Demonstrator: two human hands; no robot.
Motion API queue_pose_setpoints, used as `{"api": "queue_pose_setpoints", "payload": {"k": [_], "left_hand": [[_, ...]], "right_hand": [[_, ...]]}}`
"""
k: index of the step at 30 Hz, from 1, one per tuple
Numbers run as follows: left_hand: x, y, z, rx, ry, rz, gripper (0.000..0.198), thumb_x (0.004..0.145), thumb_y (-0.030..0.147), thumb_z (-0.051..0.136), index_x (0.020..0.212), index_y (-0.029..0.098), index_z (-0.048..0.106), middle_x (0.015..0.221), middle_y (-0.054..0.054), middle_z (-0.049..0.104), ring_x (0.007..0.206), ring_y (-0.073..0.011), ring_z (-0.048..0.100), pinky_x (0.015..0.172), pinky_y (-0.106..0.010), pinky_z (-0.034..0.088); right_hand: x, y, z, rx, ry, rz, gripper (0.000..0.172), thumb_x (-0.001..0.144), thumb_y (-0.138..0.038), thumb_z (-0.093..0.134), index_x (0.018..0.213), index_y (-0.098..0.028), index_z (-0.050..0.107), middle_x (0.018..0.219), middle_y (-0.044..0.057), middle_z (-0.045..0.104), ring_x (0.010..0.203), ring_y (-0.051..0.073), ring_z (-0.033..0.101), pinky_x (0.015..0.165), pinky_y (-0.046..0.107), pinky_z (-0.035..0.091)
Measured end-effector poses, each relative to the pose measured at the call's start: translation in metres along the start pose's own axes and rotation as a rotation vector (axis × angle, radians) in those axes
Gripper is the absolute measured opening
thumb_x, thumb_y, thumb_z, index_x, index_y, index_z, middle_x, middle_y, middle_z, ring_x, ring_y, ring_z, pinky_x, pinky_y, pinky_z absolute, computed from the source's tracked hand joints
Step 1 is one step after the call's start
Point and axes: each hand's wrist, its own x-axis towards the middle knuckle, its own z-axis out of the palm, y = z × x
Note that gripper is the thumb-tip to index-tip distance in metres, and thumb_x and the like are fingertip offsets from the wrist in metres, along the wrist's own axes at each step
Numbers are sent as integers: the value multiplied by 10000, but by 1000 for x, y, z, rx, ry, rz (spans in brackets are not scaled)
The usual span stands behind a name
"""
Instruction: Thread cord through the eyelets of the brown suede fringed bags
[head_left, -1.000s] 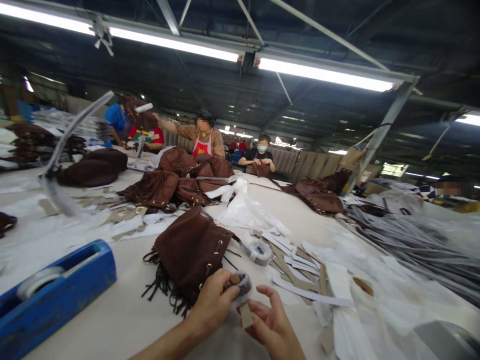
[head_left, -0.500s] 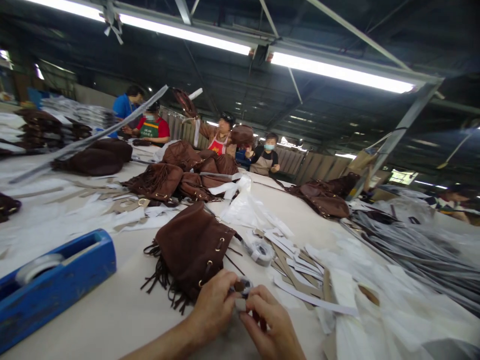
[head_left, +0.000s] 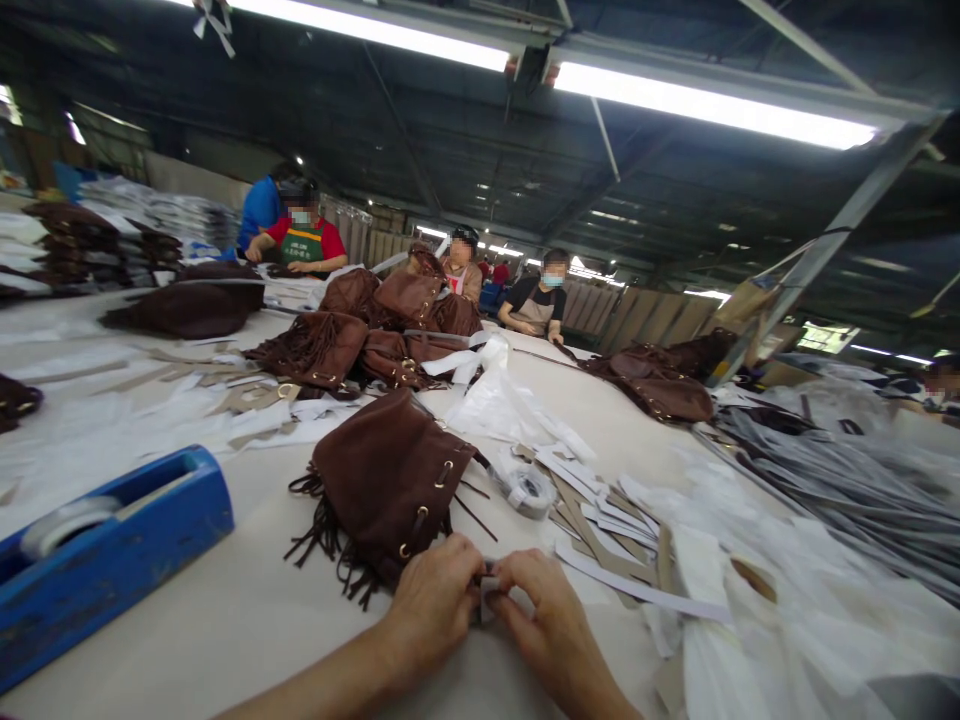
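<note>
My left hand (head_left: 442,595) is closed, its thumb and fingers pinching a small bundle at the near edge of a brown fringed bag (head_left: 386,480). From the other side my right hand (head_left: 544,610) pinches the same bundle, and the fingertips of both hands nearly meet. A small pale piece (head_left: 489,592) shows between them. The bundle looks like a strap in clear wrap, mostly hidden by the fingers. The bag lies on its side, with gold eyelets and a dark cord facing right. Just beyond my right hand rests a coil in clear wrap (head_left: 529,492).
A blue tape dispenser (head_left: 150,560) stands at the left. Paper and card strips (head_left: 607,530) lie right of the bag, near crumpled white wrapping (head_left: 750,640). More brown bags (head_left: 330,345) are piled farther back. Several co-workers (head_left: 304,240) are across the table.
My hands have drawn closer together around the bundle, covering more of it. The view has shifted slightly. Across the table, a co-worker's raised arm and bag have come down.
</note>
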Motion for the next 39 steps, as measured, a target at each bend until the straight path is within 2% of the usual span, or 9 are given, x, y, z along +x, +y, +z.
{"api": "queue_pose_setpoints", "payload": {"k": [7, 14, 18, 22, 25, 27, 31, 35, 39], "left_hand": [[2, 1, -3, 54, -65, -3, 128, 787, 98, 480, 830, 199, 545, 931, -51, 586, 869, -204, 559, 727, -285, 365], [1, -3, -4, 66, -87, 32, 156, 780, 104, 506, 875, 214, 561, 954, -15, 588, 885, -170, 565, 755, -247, 396], [2, -2, -6, 95, -89, 50, 184, 803, 96, 461, 870, 229, 568, 958, -3, 584, 896, -160, 576, 766, -239, 405], [1, 2, -6, 100, -84, 30, 183, 778, 93, 465, 851, 231, 560, 956, 2, 582, 889, -156, 577, 774, -239, 408], [0, 4, -6, 98, -76, 15, 214, 740, 67, 467, 851, 230, 552, 949, 0, 581, 899, -155, 573, 779, -238, 406], [0, 4, -6, 98, -78, 14, 203, 741, 71, 472, 850, 228, 541, 949, -3, 582, 905, -157, 570, 784, -237, 406], [2, 2, -6, 110, -88, -8, 99, 804, 129, 470, 833, 217, 504, 932, -12, 588, 882, -164, 570, 767, -241, 410], [2, 1, -6, 132, -101, -9, 73, 803, 144, 468, 814, 215, 481, 942, -21, 586, 897, -174, 571, 780, -255, 415], [-1, 4, -5, 159, -111, -53, 133, 760, 124, 456, 852, 214, 488, 978, -37, 591, 942, -195, 570, 808, -288, 420]], "right_hand": [[8, 1, -7, 153, -76, 69, 112, 700, -109, 639, 661, -211, 610, 733, 3, 636, 774, 199, 570, 726, 306, 390], [7, 1, -4, 350, -93, 218, 110, 710, -156, 603, 635, -208, 543, 698, -9, 604, 735, 190, 569, 706, 299, 400], [6, -1, -4, 287, -90, 151, 100, 713, -136, 611, 655, -206, 570, 731, -5, 599, 775, 192, 551, 724, 298, 386], [4, -2, -1, 357, -49, 125, 134, 721, -103, 594, 667, -211, 535, 745, -11, 569, 767, 177, 543, 713, 281, 395], [3, -1, 1, 403, -24, 43, 169, 719, -56, 561, 683, -213, 512, 824, 1, 582, 843, 176, 555, 770, 274, 404], [2, 0, 3, 378, -12, -16, 191, 723, -28, 541, 691, -214, 510, 850, 4, 601, 869, 173, 560, 785, 268, 402], [-2, 1, 4, 250, -3, -108, 168, 784, -64, 551, 726, -221, 558, 800, -8, 622, 794, 163, 566, 732, 262, 397], [-4, -1, 7, 245, -19, -92, 121, 814, -118, 557, 769, -225, 591, 817, -2, 652, 792, 171, 582, 741, 270, 408], [-2, -5, 10, 238, 41, 38, 141, 739, -102, 586, 821, -217, 580, 797, 2, 630, 767, 181, 569, 721, 272, 420]]}}
